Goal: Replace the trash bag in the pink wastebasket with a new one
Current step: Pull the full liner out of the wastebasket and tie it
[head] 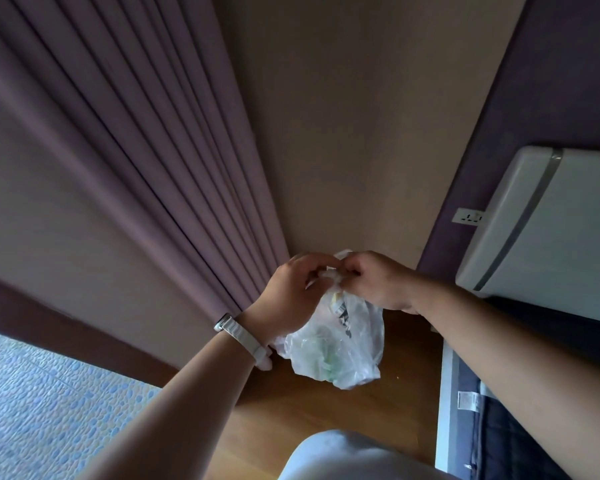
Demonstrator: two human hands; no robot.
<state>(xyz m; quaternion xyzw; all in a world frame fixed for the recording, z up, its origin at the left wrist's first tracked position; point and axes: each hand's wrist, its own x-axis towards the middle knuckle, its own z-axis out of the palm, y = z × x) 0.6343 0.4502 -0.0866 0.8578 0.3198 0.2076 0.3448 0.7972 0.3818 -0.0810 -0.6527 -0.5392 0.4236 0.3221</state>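
A clear plastic trash bag point(340, 344) full of crumpled waste hangs above the wooden floor in the middle of the head view. My left hand point(291, 296) and my right hand point(374, 282) both pinch the gathered top of the bag, close together, fingers closed on the plastic. A white watch band circles my left wrist. A small pale pink patch point(265, 362) shows just under my left wrist; I cannot tell whether it is the wastebasket. The pink wastebasket is otherwise hidden.
Purple curtains point(153, 168) hang at the left, a beige wall point(343, 133) straight ahead. A white padded headboard point(541, 230) and dark bed edge point(499, 427) stand at the right, with a wall socket point(469, 216). A blue pebble-pattern mat point(42, 403) lies lower left. My knee point(343, 459) shows at bottom.
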